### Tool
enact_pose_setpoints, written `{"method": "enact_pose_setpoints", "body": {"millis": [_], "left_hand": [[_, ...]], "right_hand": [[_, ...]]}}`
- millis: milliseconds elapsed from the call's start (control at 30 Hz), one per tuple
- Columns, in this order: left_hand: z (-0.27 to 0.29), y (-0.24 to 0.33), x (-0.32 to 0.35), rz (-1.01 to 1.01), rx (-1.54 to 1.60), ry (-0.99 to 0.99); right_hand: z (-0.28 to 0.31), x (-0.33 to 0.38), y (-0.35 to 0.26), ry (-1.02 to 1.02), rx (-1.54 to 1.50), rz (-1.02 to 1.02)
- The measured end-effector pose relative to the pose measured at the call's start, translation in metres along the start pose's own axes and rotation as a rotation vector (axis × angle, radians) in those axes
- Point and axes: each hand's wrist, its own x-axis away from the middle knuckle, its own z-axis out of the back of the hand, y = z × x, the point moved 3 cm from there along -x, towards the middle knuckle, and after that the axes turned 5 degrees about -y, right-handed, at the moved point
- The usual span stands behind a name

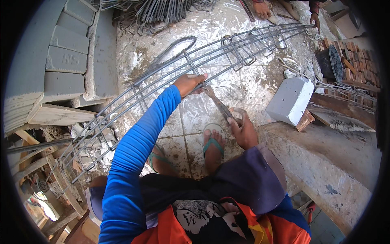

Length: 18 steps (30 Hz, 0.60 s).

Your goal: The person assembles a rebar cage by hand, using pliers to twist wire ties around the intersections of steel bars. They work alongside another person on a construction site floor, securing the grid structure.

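Note:
A long cage of steel reinforcing bars [190, 62] with square stirrups runs slantwise from the lower left to the upper right. My left hand [189, 84], at the end of a blue sleeve, is closed round a bar of the cage near its middle. In my right hand [244, 129] is a pair of worn pincers [219, 105], gripped by the handles. Their jaws touch or nearly touch the bar beside my left fingers; whether they bite on tie wire there I cannot tell. Several loose stirrups [237, 53] hang on the cage farther along.
Another person's hand [315, 21] touches the cage's far end. Bent stirrups [160, 12] lie piled at the back. Grey blocks [66, 60] are stacked left; a white block [290, 99], black bucket [330, 63] and bricks [357, 57] stand right. A concrete ledge [321, 162] borders my right side.

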Motion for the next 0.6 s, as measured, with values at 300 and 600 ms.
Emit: {"method": "enact_pose_setpoints", "body": {"millis": [300,600], "left_hand": [[0.004,-0.001,-0.001,-0.015,-0.084,-0.048],[0.004,0.016,0.023,-0.043,-0.365,0.099]], "right_hand": [[-0.031,-0.006,0.033,-0.678,-0.973,-0.239],[-0.012,-0.01,-0.006,0.013,0.425,0.113]]}}
